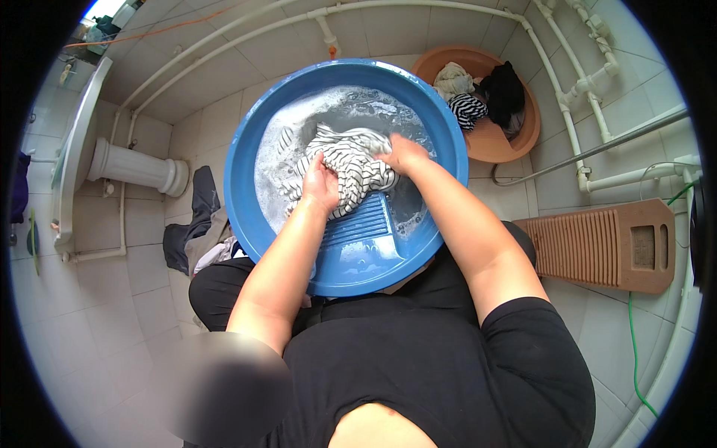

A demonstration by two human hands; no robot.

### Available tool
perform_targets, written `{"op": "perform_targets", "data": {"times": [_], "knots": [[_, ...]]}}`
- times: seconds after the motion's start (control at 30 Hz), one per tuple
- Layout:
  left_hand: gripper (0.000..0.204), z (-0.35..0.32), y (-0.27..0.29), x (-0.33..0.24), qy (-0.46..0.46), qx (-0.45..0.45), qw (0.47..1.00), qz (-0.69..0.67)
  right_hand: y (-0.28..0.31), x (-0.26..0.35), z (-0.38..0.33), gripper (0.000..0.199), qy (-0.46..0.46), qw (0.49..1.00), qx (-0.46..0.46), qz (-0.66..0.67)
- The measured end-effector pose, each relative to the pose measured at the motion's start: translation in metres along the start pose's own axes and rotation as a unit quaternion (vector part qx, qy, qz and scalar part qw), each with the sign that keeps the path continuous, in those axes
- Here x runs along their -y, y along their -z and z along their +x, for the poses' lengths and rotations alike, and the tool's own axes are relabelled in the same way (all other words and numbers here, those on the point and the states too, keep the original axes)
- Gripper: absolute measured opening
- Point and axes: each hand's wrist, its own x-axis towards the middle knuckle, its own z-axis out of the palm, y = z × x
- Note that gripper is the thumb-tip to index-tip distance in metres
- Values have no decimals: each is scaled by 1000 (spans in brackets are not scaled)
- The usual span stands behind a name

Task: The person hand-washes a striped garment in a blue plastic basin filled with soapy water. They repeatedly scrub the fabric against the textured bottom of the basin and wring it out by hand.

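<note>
A wet white garment with dark stripes (349, 160) lies bunched in a large blue basin (240, 175) of sudsy water (287, 116). My left hand (320, 183) presses against the near left side of the bundle, its fingers partly hidden and curled at the cloth. At the bundle's right edge, my right hand (405, 154) grips the fabric, slightly blurred. Part of the garment trails into the foam on the left. Its near end rests by the ridged blue washboard (358, 228) built into the basin's near side.
Behind on the right, a terracotta-coloured basin (532, 123) holds dark, white and striped clothes. A brown washboard (579, 250) lies right of my knee. Dark and light clothes (196, 228) are heaped on the floor at left, near a white pedestal (142, 166). White pipes (388, 6) line the walls.
</note>
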Motion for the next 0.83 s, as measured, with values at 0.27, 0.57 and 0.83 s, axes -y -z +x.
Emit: {"op": "perform_targets", "data": {"times": [0.27,0.57,0.83], "knots": [[46,3,-5,7,-32,-51,998,18,-12,29,-19,40,249,948,-185,77],[35,-17,16,-13,148,111,982,-41,-37,94,-114,25,541,803,-206,145],[47,-21,-12,28,64,5,998,19,-20,60,-55,31,120,937,-267,190]]}}
